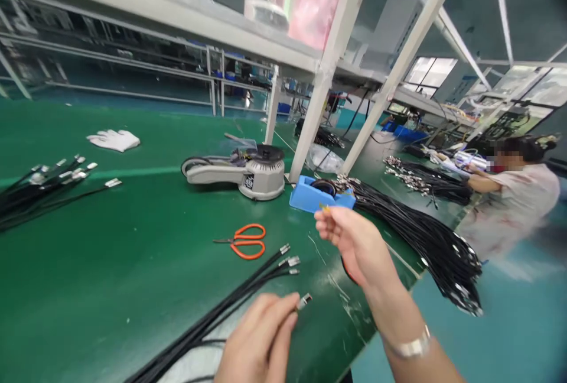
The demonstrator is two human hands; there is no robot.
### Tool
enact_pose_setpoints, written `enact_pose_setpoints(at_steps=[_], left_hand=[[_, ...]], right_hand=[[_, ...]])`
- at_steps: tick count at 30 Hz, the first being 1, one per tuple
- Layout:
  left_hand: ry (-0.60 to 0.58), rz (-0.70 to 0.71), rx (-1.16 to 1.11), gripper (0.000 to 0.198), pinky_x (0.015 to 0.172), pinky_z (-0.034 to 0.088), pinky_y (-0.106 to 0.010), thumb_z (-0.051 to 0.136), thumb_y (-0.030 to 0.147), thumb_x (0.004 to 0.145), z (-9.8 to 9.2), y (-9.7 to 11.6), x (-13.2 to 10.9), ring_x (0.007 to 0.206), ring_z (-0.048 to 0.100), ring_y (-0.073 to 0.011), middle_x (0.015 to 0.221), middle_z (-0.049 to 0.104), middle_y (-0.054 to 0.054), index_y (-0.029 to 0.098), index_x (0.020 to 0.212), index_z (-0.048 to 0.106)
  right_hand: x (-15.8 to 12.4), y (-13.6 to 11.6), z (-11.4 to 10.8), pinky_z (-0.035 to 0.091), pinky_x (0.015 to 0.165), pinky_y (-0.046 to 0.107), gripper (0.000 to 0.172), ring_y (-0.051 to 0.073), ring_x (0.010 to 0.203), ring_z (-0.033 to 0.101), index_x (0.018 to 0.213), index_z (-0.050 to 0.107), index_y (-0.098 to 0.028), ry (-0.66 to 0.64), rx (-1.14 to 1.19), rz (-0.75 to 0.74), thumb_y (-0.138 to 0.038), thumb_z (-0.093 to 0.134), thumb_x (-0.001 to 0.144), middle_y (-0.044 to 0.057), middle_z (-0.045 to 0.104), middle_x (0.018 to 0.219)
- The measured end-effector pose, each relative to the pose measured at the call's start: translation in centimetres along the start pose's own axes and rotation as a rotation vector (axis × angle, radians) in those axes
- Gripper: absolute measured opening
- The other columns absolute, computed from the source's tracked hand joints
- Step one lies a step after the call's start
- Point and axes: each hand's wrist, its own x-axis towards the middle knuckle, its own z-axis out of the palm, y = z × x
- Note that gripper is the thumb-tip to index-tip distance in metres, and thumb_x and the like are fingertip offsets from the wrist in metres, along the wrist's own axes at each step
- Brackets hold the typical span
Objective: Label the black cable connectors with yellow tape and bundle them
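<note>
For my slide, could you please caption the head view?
Left hand holds a connector; right hand pinches a small yellow piece.

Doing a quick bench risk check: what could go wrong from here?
1. The small yellow piece at the right hand's fingertips looks tiny; it could drop or stick askew.
2. The scissors lie loose near the black cables; a sweep of the left hand might knock them.
3. The big cable bundle seems to overhang the edge of the green table; it could slide off.
</note>
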Motion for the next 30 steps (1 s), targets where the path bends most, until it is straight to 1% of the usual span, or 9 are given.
enact_pose_setpoints(at_steps=[1, 2, 4, 5, 7, 10, 16, 22, 30], left_hand=[[0.016, -0.038, -0.002, 0.024, 0.070, 0.054, -0.017, 0.051, 0.016, 0.090, 0.0, 0.2, 0.1, 0.078, 0.067, -0.0113, 0.087, 0.068, -0.001, 0.025, 0.111, 0.058], [0.027, -0.068, -0.003, 0.021, 0.071, 0.053, -0.017, 0.052, 0.017, 0.090, 0.0, 0.5, 0.1, 0.079, 0.067, -0.0111, 0.089, 0.068, -0.001, 0.024, 0.109, 0.058], [0.057, -0.127, 0.001, 0.015, 0.070, 0.053, -0.017, 0.054, 0.019, 0.089, 0.1, 1.0, 0.1, 0.078, 0.066, -0.0108, 0.089, 0.069, 0.000, 0.024, 0.102, 0.060], [0.063, -0.141, 0.000, 0.013, 0.069, 0.053, -0.017, 0.055, 0.019, 0.089, 0.2, 1.2, 0.1, 0.077, 0.066, -0.0107, 0.087, 0.069, 0.001, 0.024, 0.099, 0.060], [0.068, -0.157, -0.003, 0.009, 0.066, 0.053, -0.018, 0.056, 0.020, 0.088, 0.3, 1.7, 0.0, 0.072, 0.066, -0.0105, 0.083, 0.069, 0.002, 0.024, 0.095, 0.061], [0.063, -0.173, 0.003, 0.008, 0.063, 0.053, -0.019, 0.056, 0.021, 0.087, 0.3, 2.4, 0.0, 0.069, 0.067, -0.0111, 0.080, 0.070, 0.003, 0.023, 0.091, 0.063], [0.090, -0.140, 0.014, 0.006, 0.061, 0.053, -0.019, 0.055, 0.022, 0.086, 0.0, 2.9, 0.0, 0.065, 0.066, -0.0110, 0.075, 0.069, 0.003, 0.021, 0.086, 0.062], [0.057, -0.008, -0.009, 0.009, 0.063, 0.050, -0.018, 0.053, 0.014, 0.088, -0.1, 2.6, -0.2, 0.065, 0.063, -0.0091, 0.075, 0.066, 0.003, 0.021, 0.087, 0.059], [0.055, 0.204, -0.025, 0.029, 0.070, 0.051, -0.018, 0.049, 0.000, 0.085, -0.5, 2.5, -0.2, 0.077, 0.063, -0.0090, 0.087, 0.064, -0.001, 0.021, 0.100, 0.060]], right_hand=[[-3.7, 0.9, -0.5, 0.055, 0.071, 0.030, 0.026, 0.020, 0.081, 0.067, 0.086, 0.073, -0.016, 0.029, 0.012, -0.004, -0.041, 0.069, 0.078, 0.010, 0.073, 0.094], [-7.1, 1.8, -0.8, 0.056, 0.069, 0.033, 0.029, 0.023, 0.082, 0.068, 0.084, 0.075, -0.018, 0.114, 0.017, 0.016, -0.045, 0.071, 0.075, 0.011, 0.074, 0.095], [-12.4, 4.0, -0.8, 0.057, 0.076, 0.041, 0.034, 0.028, 0.088, 0.069, 0.089, 0.076, -0.020, 0.197, 0.041, 0.120, -0.049, 0.072, 0.073, 0.013, 0.074, 0.100], [-14.2, 5.0, -0.7, 0.057, 0.078, 0.042, 0.036, 0.030, 0.090, 0.069, 0.091, 0.077, -0.020, 0.221, 0.068, 0.148, -0.051, 0.073, 0.072, 0.014, 0.074, 0.102], [-16.2, 6.5, -0.1, 0.057, 0.082, 0.044, 0.039, 0.031, 0.097, 0.068, 0.095, 0.076, -0.021, 0.240, 0.107, 0.160, -0.051, 0.073, 0.071, 0.014, 0.072, 0.107], [-16.9, 6.9, 0.9, 0.056, 0.087, 0.045, 0.040, 0.032, 0.103, 0.066, 0.097, 0.076, -0.020, 0.215, 0.124, 0.162, -0.051, 0.074, 0.071, 0.014, 0.071, 0.112], [-17.1, 5.0, 2.1, 0.056, 0.090, 0.045, 0.044, 0.032, 0.107, 0.065, 0.100, 0.074, -0.020, 0.223, 0.120, 0.121, -0.054, 0.072, 0.071, 0.013, 0.072, 0.110], [-17.3, 4.8, 2.4, 0.056, 0.091, 0.044, 0.045, 0.032, 0.111, 0.063, 0.102, 0.073, -0.019, 0.173, 0.132, 0.106, -0.053, 0.071, 0.073, 0.013, 0.070, 0.115], [-17.7, 5.1, 2.2, 0.055, 0.091, 0.045, 0.046, 0.032, 0.107, 0.065, 0.105, 0.072, -0.017, 0.196, 0.064, 0.071, -0.052, 0.070, 0.075, 0.015, 0.071, 0.112]])
